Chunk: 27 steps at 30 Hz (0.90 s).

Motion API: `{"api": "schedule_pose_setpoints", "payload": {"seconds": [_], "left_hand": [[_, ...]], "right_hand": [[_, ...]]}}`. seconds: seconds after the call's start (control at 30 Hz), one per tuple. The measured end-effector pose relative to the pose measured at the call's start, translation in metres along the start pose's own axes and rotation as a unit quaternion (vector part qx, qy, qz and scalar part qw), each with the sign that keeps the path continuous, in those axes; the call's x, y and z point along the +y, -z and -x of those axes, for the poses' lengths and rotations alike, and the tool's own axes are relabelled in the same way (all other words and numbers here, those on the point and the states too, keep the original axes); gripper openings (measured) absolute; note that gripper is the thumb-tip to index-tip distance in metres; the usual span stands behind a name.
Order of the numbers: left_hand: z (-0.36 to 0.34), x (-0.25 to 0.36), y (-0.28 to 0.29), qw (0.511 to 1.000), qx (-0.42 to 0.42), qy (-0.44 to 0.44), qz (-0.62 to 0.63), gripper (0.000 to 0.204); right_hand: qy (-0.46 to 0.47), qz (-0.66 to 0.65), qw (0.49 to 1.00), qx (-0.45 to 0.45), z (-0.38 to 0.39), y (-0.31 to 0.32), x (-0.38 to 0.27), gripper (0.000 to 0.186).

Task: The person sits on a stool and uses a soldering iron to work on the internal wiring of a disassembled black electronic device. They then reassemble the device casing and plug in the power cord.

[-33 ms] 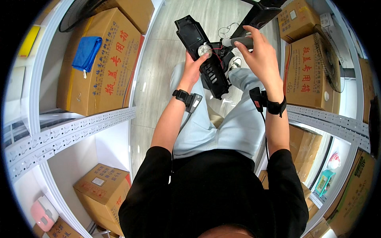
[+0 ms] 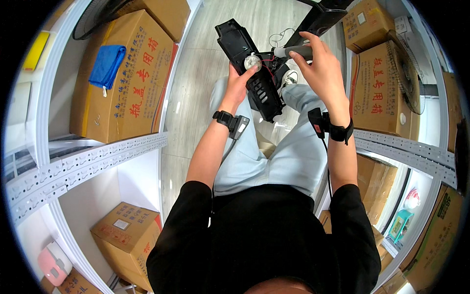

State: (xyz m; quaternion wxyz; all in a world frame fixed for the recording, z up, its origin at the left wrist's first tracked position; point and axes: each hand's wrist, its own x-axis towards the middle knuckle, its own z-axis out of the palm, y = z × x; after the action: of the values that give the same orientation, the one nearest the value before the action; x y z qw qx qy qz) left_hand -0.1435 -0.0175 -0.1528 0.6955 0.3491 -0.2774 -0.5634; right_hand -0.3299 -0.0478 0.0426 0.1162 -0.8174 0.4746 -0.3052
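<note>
A long black plastic housing [image 2: 264, 95] lies tilted above my knees, with slots at its near end. My left hand [image 2: 238, 84] grips its left side, the thumb resting by a round clear-and-white part [image 2: 252, 62] mounted on it. Red wires [image 2: 268, 65] run from near that part to the right. My right hand [image 2: 320, 63] is closed around a grey cylindrical handle [image 2: 301, 52] with a pale front end. That end points left, close to the wires and a black bracket beside the housing. What it touches there is too small to tell.
A black panel-like piece [image 2: 320, 22] stands beyond my right hand, with a thin cable [image 2: 280, 36] on the floor. Shelves with cardboard boxes [image 2: 125, 78] flank me on both sides. A blue cloth [image 2: 107, 66] lies on the left box; a round fan grille [image 2: 405, 73] leans at right.
</note>
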Motion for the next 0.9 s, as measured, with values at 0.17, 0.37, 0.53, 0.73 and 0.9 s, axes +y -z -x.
{"api": "schedule_pose_setpoints", "payload": {"seconds": [0.17,0.37,0.53,0.73,0.9], "left_hand": [[-0.002,-0.001,0.001,0.998,0.000,0.018,0.056,0.056],[-0.002,0.001,-0.002,0.997,0.009,0.030,0.075,0.052],[-0.003,0.000,0.000,0.994,0.025,0.033,0.098,0.051],[-0.002,0.003,0.001,0.990,0.037,0.042,0.130,0.042],[-0.001,0.006,-0.001,0.985,0.072,0.053,0.147,0.040]], "right_hand": [[0.011,-0.041,0.999,-0.004,0.002,0.002,-0.002,0.044],[0.001,-0.070,0.997,-0.018,0.000,0.005,-0.002,0.041],[-0.021,-0.093,0.995,0.028,0.002,0.007,-0.005,0.037],[-0.052,-0.104,0.991,0.064,0.013,0.020,-0.009,0.038],[-0.092,-0.213,0.962,0.142,0.032,0.016,0.001,0.040]]}}
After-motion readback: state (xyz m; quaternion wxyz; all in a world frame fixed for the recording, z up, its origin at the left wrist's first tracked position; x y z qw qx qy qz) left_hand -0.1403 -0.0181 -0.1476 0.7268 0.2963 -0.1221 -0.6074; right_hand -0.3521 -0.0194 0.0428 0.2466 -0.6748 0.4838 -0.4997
